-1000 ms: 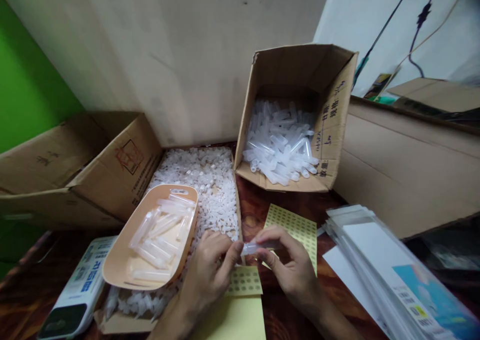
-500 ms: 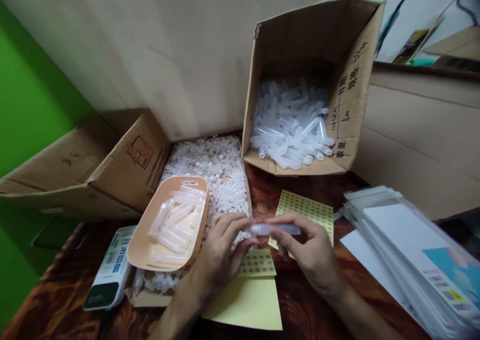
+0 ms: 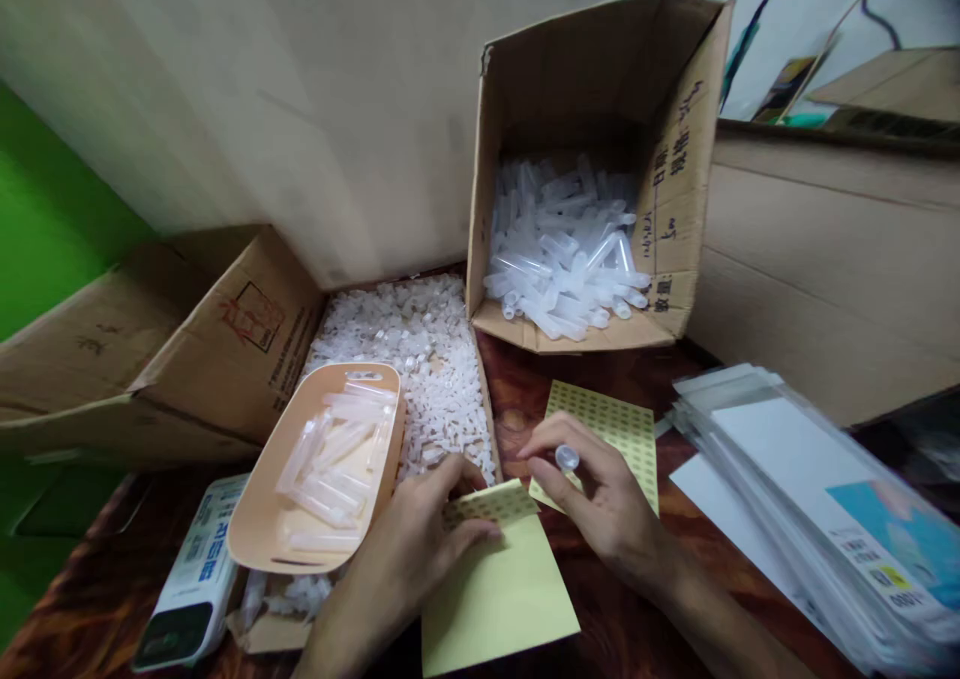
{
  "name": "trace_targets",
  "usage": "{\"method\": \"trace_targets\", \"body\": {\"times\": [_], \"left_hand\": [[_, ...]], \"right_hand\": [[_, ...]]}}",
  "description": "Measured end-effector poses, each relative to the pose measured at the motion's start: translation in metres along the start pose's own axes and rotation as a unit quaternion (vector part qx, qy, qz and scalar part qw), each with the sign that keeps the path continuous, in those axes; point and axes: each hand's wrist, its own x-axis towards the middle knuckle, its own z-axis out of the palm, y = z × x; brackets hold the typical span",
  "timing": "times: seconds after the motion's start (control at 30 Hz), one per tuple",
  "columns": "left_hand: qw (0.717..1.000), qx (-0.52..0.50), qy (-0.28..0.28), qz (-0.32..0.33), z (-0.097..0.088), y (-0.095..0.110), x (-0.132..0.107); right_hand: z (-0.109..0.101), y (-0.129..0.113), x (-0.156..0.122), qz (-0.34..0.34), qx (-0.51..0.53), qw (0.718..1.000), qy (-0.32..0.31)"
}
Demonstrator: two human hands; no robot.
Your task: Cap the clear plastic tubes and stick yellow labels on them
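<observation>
My left hand (image 3: 420, 539) pinches the upper left part of a yellow sticker sheet (image 3: 501, 599), with fingers behind it and thumb in front. The sheet's top strip, printed with small dark labels, is bent up. To its right, my right hand (image 3: 600, 494) is closed around a translucent plastic tube (image 3: 567, 457), its round end facing me and the rest hidden by the fingers. The right fingertips are close to the sheet's upper right corner; whether they touch it I cannot tell. A second sticker sheet (image 3: 600, 414) lies partly under my right hand.
A peach basket (image 3: 247, 519) of tubes sits on a shallow carton of small white plastic pieces (image 3: 442, 389). Behind, a tilted cardboard box (image 3: 684, 219) holds many tubes. Stacked plastic sleeves (image 3: 795, 479) lie right; a white device (image 3: 191, 569) and another carton (image 3: 217, 339) stand left.
My left hand has let go of the tube and moved down onto the sticker sheet, bending its top up. The right hand keeps the tube, now turned end-on. The view has shifted slightly.
</observation>
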Motion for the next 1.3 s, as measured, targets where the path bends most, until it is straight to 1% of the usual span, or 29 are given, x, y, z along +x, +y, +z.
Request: {"method": "trace_targets", "body": {"times": [0.03, 0.1, 0.2, 0.27, 0.37, 0.47, 0.53, 0.6, 0.7, 0.77, 1.03, 1.17, 1.3], "left_hand": [[1.000, -0.017, 0.005, -0.002, 0.000, 0.001, 0.000], [0.999, -0.025, 0.015, 0.015, 0.002, 0.003, 0.001], [0.997, -0.030, 0.039, 0.058, 0.008, 0.004, 0.003], [0.995, -0.049, 0.052, 0.071, 0.010, 0.004, 0.004], [0.992, -0.081, 0.069, 0.063, 0.010, 0.005, 0.004], [0.990, -0.079, 0.092, 0.065, 0.008, 0.006, 0.003], [0.990, -0.064, 0.105, 0.071, 0.009, 0.006, 0.002], [0.989, -0.050, 0.113, 0.078, 0.010, 0.005, 0.002], [0.989, -0.046, 0.117, 0.081, 0.011, 0.004, 0.002], [0.988, -0.044, 0.119, 0.084, 0.011, 0.003, 0.003], [0.984, -0.016, 0.116, 0.132, 0.013, 0.005, 0.005], [0.985, -0.005, 0.111, 0.134, 0.013, 0.003, 0.005], [0.986, 0.002, 0.109, 0.124, 0.012, 0.001, 0.006]], "right_hand": [[0.000, -0.001, 0.000, -0.004, -0.006, 1.000, -0.021], [0.001, -0.002, 0.000, 0.000, -0.007, 0.998, -0.055], [0.003, -0.003, 0.000, 0.016, -0.018, 0.996, -0.081], [0.004, -0.002, 0.000, 0.020, -0.029, 0.997, -0.074], [0.005, -0.001, 0.000, 0.022, -0.037, 0.998, -0.046], [0.004, -0.002, 0.001, 0.031, -0.046, 0.998, -0.030], [0.003, -0.003, 0.002, 0.032, -0.046, 0.998, -0.036], [0.001, -0.004, 0.002, 0.032, -0.039, 0.997, -0.054], [0.000, -0.004, 0.004, 0.030, -0.031, 0.996, -0.081], [0.000, -0.005, 0.004, 0.029, -0.032, 0.995, -0.085], [0.001, -0.005, 0.001, 0.022, -0.036, 0.997, -0.068], [0.002, -0.003, 0.002, 0.019, -0.028, 0.997, -0.064], [0.002, -0.005, 0.003, 0.036, -0.020, 0.996, -0.077]]}}
